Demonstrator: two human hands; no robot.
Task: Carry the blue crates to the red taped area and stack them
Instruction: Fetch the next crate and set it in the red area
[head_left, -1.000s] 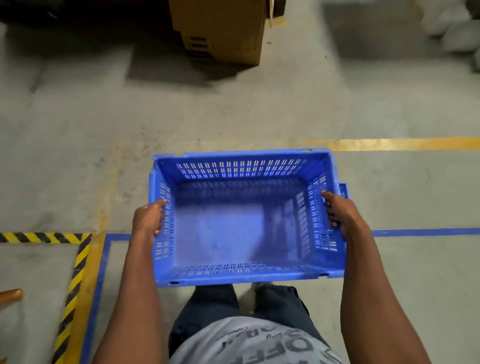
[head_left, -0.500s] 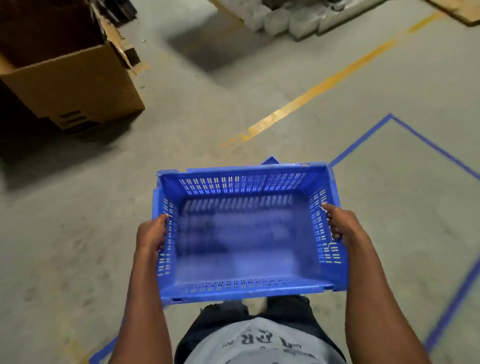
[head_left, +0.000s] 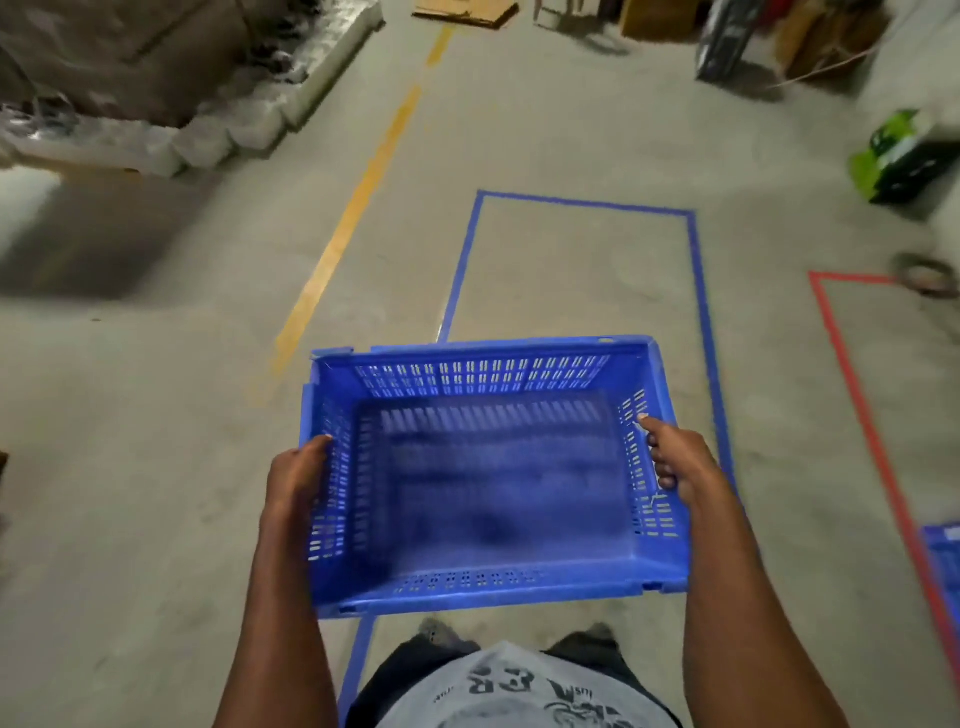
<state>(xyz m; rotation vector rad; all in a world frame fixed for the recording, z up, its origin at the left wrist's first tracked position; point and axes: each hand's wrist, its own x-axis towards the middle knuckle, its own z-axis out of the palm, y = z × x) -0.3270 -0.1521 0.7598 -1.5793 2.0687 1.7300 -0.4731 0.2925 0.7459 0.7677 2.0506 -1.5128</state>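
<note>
Two hands are carrying one blue crate (head_left: 493, 483) above the concrete floor (head_left: 156, 467): the left hand (head_left: 296, 480) is gripping its left wall, and the right hand (head_left: 678, 460) is curling round its right wall. Beyond the crate, blue tape (head_left: 587, 203) is outlining a rectangle. Right of the crate, red tape (head_left: 862, 421) is marking another area, where a second blue crate (head_left: 945, 561) is showing at the frame edge.
</note>
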